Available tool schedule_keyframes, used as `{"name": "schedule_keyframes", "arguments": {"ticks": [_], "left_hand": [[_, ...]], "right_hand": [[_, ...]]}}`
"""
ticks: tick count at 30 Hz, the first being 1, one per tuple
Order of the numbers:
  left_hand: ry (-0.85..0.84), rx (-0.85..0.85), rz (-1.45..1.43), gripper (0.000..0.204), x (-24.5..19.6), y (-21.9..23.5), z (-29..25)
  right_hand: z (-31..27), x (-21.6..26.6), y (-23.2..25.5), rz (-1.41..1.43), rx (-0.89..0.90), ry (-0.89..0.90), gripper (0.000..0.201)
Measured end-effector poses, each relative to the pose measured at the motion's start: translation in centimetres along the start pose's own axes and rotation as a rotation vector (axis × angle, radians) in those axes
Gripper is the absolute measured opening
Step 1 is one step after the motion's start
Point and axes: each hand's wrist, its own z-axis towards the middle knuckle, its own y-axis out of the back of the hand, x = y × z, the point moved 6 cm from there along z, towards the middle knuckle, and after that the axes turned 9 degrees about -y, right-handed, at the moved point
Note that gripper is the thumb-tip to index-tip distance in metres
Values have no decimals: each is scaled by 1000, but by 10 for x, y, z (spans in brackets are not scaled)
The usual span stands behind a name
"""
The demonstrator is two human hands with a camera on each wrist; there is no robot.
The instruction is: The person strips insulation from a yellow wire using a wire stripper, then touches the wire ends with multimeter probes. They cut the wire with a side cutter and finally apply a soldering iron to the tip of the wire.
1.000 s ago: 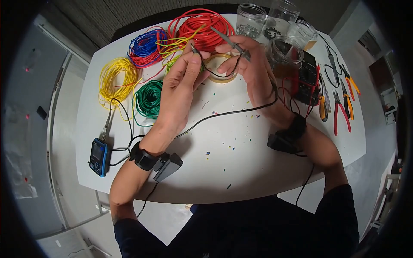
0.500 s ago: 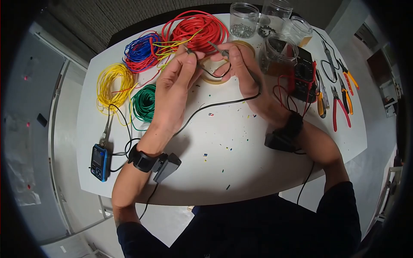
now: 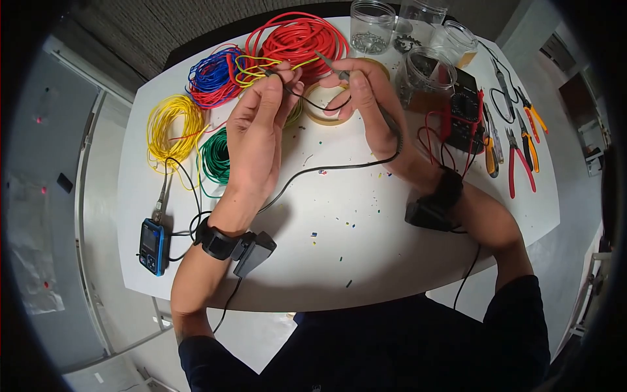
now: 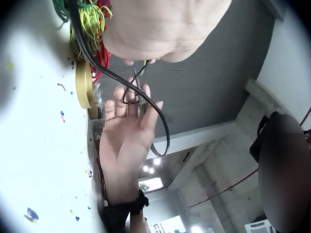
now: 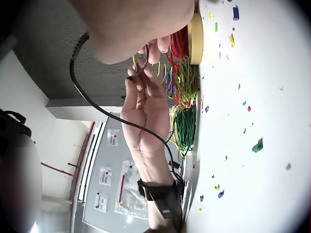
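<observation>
In the head view my left hand (image 3: 255,137) pinches the small dark clip (image 3: 268,72) at the end of a thin black lead (image 3: 317,104). My right hand (image 3: 375,111) holds a grey pointed probe (image 3: 342,74) between thumb and fingers, its tip towards the upper left. The lead hangs in a loose curve from clip to probe. From the right hand a thick black cable (image 3: 326,167) sweeps back beneath the left wrist. A blue-edged handheld oscilloscope (image 3: 151,245) lies at the left. Yellow-green wire (image 3: 305,63) shows by the left fingertips.
Coils of red (image 3: 304,46), blue (image 3: 212,68), yellow (image 3: 171,124) and green wire (image 3: 214,157) line the back and left. A tape roll (image 3: 323,120) lies below the hands. Jars (image 3: 371,32), a multimeter (image 3: 465,108) and pliers (image 3: 521,160) are rightward. Scraps (image 3: 314,234) dot the table.
The right hand shifts left with the probe. My left hand turns the clip from pointing upward to pointing left and draws slightly left. Both hands keep their hold.
</observation>
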Motion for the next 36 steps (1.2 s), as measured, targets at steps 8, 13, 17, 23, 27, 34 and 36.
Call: {"name": "schedule_keyframes", "arguments": {"ticks": [8, 13, 17, 23, 27, 34, 36], "left_hand": [[-26, -45, -75, 21, -6, 1, 1], [-3, -54, -80, 21, -6, 1, 0], [-6, -20, -76, 22, -6, 0, 0], [-9, -38, -53, 23, -6, 0, -1], [-8, -25, -40, 24, -7, 0, 0], [-19, 14, 31, 36, -5, 0, -2], [-23, 16, 36, 36, -4, 1, -3]], "right_hand": [[-7, 9, -3, 42, 15, 125, 32], [-13, 13, -4, -65, 6, 113, 27], [-13, 9, -3, -134, -37, 116, 22], [-12, 7, -4, -215, -49, 101, 17], [-12, 14, -6, -230, -57, 121, 17], [-11, 15, -5, -234, -44, 110, 17], [-11, 15, -5, -230, -43, 107, 18]]}}
